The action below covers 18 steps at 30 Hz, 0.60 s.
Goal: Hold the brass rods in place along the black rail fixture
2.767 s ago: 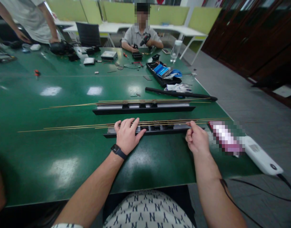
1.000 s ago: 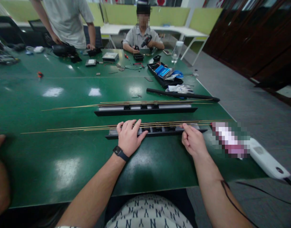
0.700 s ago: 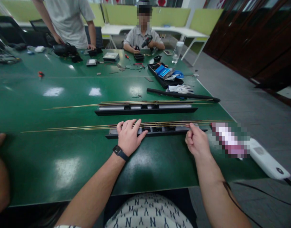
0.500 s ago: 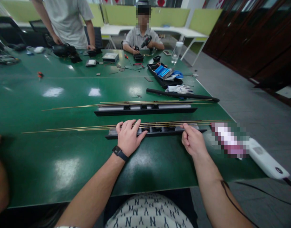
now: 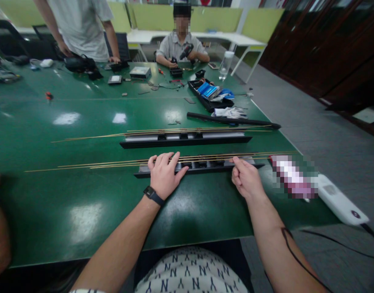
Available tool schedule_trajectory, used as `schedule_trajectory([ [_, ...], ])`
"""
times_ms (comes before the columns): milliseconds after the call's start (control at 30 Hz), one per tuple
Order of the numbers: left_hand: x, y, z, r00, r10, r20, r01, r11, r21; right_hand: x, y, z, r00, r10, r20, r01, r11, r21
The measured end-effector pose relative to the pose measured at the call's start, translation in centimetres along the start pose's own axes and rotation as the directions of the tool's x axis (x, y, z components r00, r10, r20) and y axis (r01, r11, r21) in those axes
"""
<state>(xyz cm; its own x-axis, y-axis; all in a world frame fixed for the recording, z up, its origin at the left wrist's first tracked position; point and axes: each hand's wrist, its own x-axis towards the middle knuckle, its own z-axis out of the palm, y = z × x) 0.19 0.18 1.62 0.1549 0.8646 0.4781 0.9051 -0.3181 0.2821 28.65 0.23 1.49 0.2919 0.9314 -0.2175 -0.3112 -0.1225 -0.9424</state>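
Head view: left hand (image 5: 164,175) is spread wide across the rods (image 5: 202,158), which lie along the near rail (image 5: 199,171). Right hand (image 5: 246,177) has thumb and forefinger narrowed, apparently pinching one rod. If that pinch drags askew, or the left hand lifts, I'd fear thin rods bowing or rolling off the rail. I can't count them; left fingers cover a stretch, and the exact pinch point is hidden.
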Motion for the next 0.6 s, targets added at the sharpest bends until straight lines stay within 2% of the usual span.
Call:
schedule_trajectory([
  [67,-0.01,-0.05,0.05,1.0,0.002,0.0,-0.002,1.0,0.003,-0.01,0.02,0.05,1.0,0.004,0.007,-0.004,1.0,-0.008],
  [267,0.01,-0.11,0.1,1.0,0.016,-0.013,-0.016,1.0,0.003,0.33,0.06,-0.45,0.997,-0.041,-0.073,0.044,0.998,0.036],
  [500,0.03,-0.03,0.01,1.0,0.011,-0.008,-0.011,1.0,0.005,0.0,0.1,0.11,0.999,0.015,0.034,-0.014,1.0,-0.007],
  [600,0.01,-0.08,0.06,1.0,0.013,-0.01,-0.013,1.0,0.006,0.06,0.09,0.01,1.0,-0.012,-0.002,0.012,1.0,0.008],
])
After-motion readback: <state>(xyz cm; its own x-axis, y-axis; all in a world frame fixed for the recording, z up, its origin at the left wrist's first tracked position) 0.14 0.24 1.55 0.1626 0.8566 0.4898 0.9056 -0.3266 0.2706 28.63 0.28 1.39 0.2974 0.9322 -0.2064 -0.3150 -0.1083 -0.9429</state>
